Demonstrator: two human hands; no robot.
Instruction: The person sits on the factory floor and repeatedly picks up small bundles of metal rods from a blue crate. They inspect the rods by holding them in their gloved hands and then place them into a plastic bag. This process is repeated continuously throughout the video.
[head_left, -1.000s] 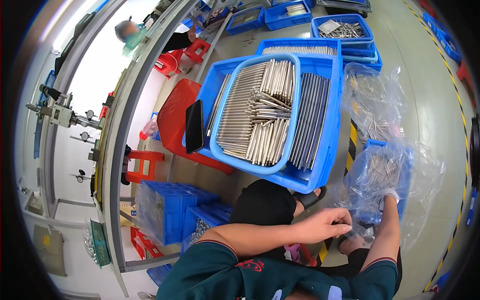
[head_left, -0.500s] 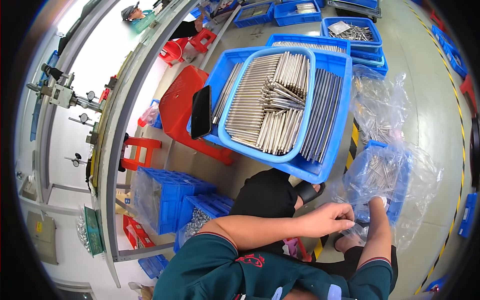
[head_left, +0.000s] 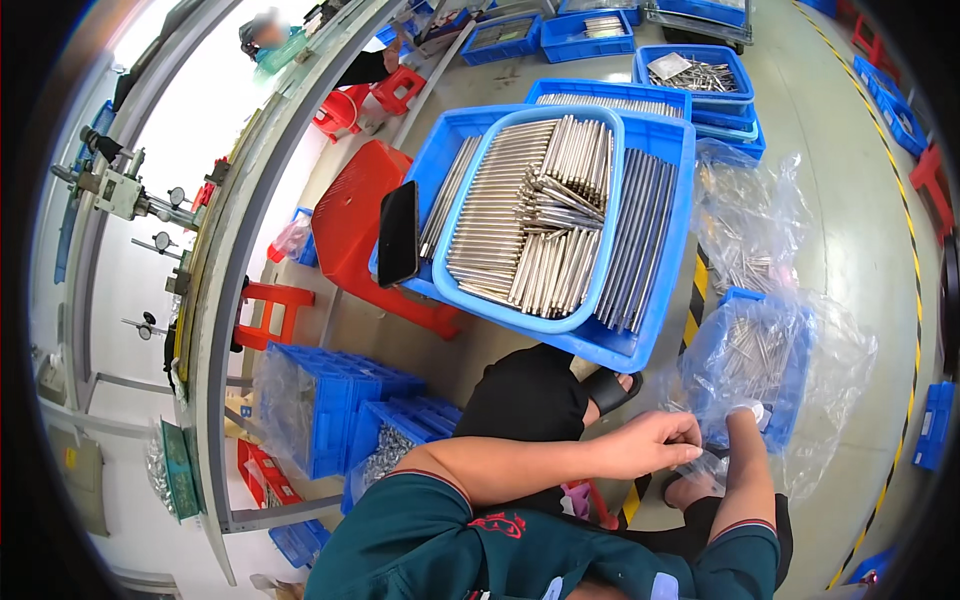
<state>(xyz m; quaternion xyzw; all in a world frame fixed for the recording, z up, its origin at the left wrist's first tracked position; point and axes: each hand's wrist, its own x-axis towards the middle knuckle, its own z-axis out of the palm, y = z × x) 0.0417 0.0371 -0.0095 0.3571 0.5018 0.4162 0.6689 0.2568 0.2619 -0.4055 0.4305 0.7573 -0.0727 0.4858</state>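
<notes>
The person's left hand (head_left: 655,443) is curled, its thumb and fingertips drawn close together at the near left edge of a clear plastic bag (head_left: 835,365). Whether it pinches the plastic cannot be told. The right hand (head_left: 742,422) reaches into the near end of a blue bin (head_left: 785,425) on the right, its fingers mostly hidden. A small white thing (head_left: 763,412) shows at the fingers; how far that hand is closed, and on what, cannot be told.

Thin metal rods (head_left: 755,350) lie loosely in the bin, in its far and middle part, with the bag spread over them and past the bin's right side. Just beyond the bin, more rods lie under a second clear bag (head_left: 750,205).

Left of the bin, well apart from both hands, a large blue crate (head_left: 635,352) carries a light blue basket (head_left: 617,200) packed with shiny rods (head_left: 485,220). Dark rods (head_left: 638,240) lie right of the basket. A black phone (head_left: 398,235) rests at the crate's left edge, beside a red stool (head_left: 358,210).
</notes>
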